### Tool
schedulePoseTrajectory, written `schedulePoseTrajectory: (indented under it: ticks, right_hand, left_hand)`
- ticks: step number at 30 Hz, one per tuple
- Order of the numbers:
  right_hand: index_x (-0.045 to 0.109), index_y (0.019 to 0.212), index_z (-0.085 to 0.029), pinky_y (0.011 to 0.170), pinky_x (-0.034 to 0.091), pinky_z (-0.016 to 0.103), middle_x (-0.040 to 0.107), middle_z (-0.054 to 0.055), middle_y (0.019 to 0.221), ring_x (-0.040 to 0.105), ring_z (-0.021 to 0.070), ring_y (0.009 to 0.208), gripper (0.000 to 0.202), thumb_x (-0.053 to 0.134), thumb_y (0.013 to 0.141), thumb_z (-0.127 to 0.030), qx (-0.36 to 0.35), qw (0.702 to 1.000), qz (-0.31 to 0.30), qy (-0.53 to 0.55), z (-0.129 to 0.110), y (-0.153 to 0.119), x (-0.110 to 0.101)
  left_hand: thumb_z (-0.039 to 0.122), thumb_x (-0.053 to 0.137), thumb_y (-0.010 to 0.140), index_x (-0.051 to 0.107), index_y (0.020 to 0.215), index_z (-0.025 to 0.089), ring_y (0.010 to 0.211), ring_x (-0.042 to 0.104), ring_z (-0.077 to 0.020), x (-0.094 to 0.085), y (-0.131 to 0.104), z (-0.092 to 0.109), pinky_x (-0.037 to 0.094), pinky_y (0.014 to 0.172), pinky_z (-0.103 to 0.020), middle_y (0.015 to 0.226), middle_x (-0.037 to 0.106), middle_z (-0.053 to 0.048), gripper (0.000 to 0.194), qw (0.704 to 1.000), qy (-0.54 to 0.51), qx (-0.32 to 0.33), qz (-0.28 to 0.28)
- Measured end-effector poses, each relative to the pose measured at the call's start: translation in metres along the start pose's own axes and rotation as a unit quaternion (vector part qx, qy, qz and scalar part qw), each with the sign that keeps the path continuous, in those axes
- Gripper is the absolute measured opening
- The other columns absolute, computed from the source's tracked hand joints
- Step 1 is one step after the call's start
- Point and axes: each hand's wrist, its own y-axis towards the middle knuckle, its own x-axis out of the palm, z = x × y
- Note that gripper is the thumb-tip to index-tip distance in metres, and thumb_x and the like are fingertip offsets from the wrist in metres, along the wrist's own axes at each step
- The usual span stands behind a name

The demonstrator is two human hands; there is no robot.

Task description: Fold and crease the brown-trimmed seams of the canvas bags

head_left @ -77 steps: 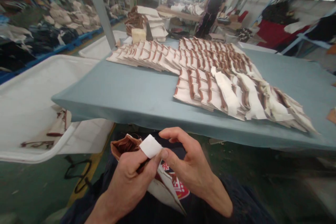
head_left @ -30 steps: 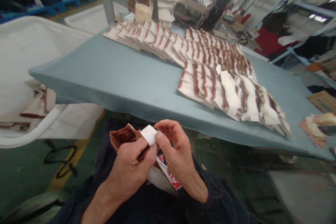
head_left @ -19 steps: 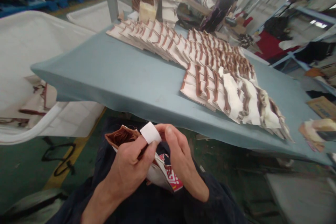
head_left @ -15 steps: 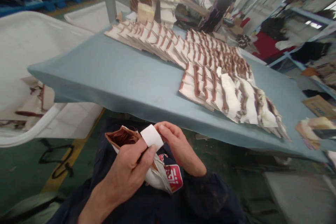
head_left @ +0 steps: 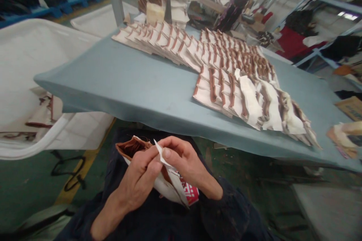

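A cream fabric pouch (head_left: 166, 190) with brown lining sits between the hands, low in front of the body, its open mouth facing up beyond the left fingers, with loose brown folds inside. Left of the hands stands a white plastic bin (head_left: 24, 64) holding cream-and-brown fabric pieces (head_left: 42, 118); a second white bin (head_left: 93, 19) is farther off, past the table corner.

The left hand (head_left: 135, 180) is closed around the pouch's upper side, fingers curled, thumb pressed toward the index finger, covering part of the pouch. The right hand (head_left: 188, 163) is nearly closed, thumb and index finger pinching a small white slip (head_left: 158, 151) that stands on edge at the left fingertips; its other fingers are bent. Just below the right wrist shows a red-and-white print (head_left: 191, 192).

Ahead of both hands is a blue-covered table (head_left: 118, 79) with overlapping rows of brown-edged cream pieces (head_left: 178, 43). White strips (head_left: 250, 98) lie across the nearest row, ahead and to the right. Far beyond, a person (head_left: 239, 2) stands, and a grey post (head_left: 114, 0) rises behind the table's left side.
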Motion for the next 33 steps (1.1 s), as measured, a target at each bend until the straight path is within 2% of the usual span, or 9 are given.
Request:
schedulePoseTrajectory:
  ticks: [3,7,11,15,20,25,28,31,33]
  right_hand:
    - [0.076,0.115,-0.021,0.093,0.055,0.035,0.078,0.005,0.108,0.070,0.0207,0.098,0.028,0.069,0.100,-0.044,-0.065,0.993,0.021,-0.094,-0.004,-0.002,-0.002]
    - [0.075,0.120,-0.022,0.100,0.055,0.039,0.078,0.006,0.116,0.071,0.0224,0.107,0.024,0.065,0.102,-0.036,-0.124,0.980,-0.007,-0.155,-0.011,-0.003,-0.009]
    - [0.075,0.116,-0.022,0.102,0.056,0.041,0.079,0.008,0.118,0.073,0.0240,0.109,0.023,0.061,0.105,-0.036,-0.139,0.978,-0.025,-0.157,-0.012,-0.004,-0.014]
    - [0.074,0.100,-0.021,0.105,0.056,0.040,0.078,0.009,0.123,0.073,0.0237,0.114,0.020,0.065,0.104,-0.039,-0.136,0.982,-0.018,-0.130,-0.008,-0.006,-0.015]
    - [0.070,0.091,-0.021,0.091,0.057,0.036,0.079,0.007,0.103,0.072,0.0202,0.093,0.027,0.070,0.100,-0.046,-0.074,0.996,0.029,-0.040,0.000,-0.007,-0.006]
    - [0.067,0.088,-0.020,0.064,0.050,0.026,0.069,0.000,0.075,0.057,0.0130,0.064,0.043,0.075,0.092,-0.062,-0.004,0.984,0.158,0.080,0.016,0.000,-0.002]
    - [0.064,0.084,-0.020,0.058,0.045,0.024,0.062,-0.004,0.068,0.050,0.0102,0.057,0.046,0.077,0.089,-0.064,0.013,0.974,0.197,0.113,0.033,0.004,-0.005]
    - [0.062,0.083,-0.020,0.051,0.037,0.022,0.057,-0.007,0.063,0.042,0.0075,0.050,0.051,0.079,0.085,-0.068,0.063,0.971,0.189,0.132,0.056,0.004,-0.001]
    - [0.060,0.083,-0.020,0.048,0.032,0.021,0.054,-0.008,0.059,0.037,0.0064,0.047,0.055,0.079,0.083,-0.071,0.089,0.968,0.183,0.145,0.072,0.000,0.006]
  left_hand:
    - [0.033,0.052,0.095,0.069,0.074,0.018,0.055,0.062,-0.0169,0.000,0.001,-0.001,0.047,0.051,-0.024,0.064,0.071,-0.002,0.031,0.999,-0.009,-0.049,0.010]
    - [0.031,0.057,0.086,0.071,0.078,0.016,0.062,0.063,-0.0174,0.001,0.004,0.000,0.049,0.057,-0.024,0.069,0.073,-0.001,0.023,0.998,0.001,-0.060,0.036]
    - [0.030,0.058,0.083,0.072,0.077,0.015,0.064,0.060,-0.0168,0.002,0.006,0.004,0.046,0.058,-0.024,0.070,0.070,0.000,0.021,0.997,0.031,-0.066,0.037]
    - [0.033,0.060,0.086,0.072,0.079,0.015,0.065,0.059,-0.0169,0.003,0.007,0.004,0.044,0.058,-0.024,0.071,0.069,0.000,0.023,0.994,0.048,-0.093,0.035]
    - [0.036,0.062,0.091,0.070,0.080,0.016,0.067,0.059,-0.0170,0.005,0.003,-0.001,0.044,0.059,-0.024,0.072,0.067,0.000,0.024,0.991,0.053,-0.117,0.019]
    - [0.037,0.064,0.092,0.073,0.111,0.016,0.076,0.070,-0.0203,0.005,-0.007,-0.004,0.056,0.070,-0.027,0.087,0.075,-0.003,0.030,0.990,-0.002,-0.142,-0.017]
    - [0.040,0.070,0.090,0.065,0.126,0.018,0.083,0.075,-0.0216,0.005,-0.011,-0.013,0.059,0.073,-0.028,0.096,0.078,-0.005,0.043,0.981,-0.060,-0.183,0.012]
    - [0.045,0.076,0.087,0.064,0.115,0.018,0.073,0.073,-0.0194,0.003,-0.011,-0.024,0.055,0.065,-0.025,0.082,0.076,-0.001,0.042,0.969,-0.087,-0.229,0.043]
    - [0.048,0.080,0.084,0.065,0.100,0.017,0.064,0.067,-0.0174,0.001,-0.009,-0.028,0.051,0.060,-0.023,0.070,0.071,0.002,0.038,0.964,-0.084,-0.253,0.019]
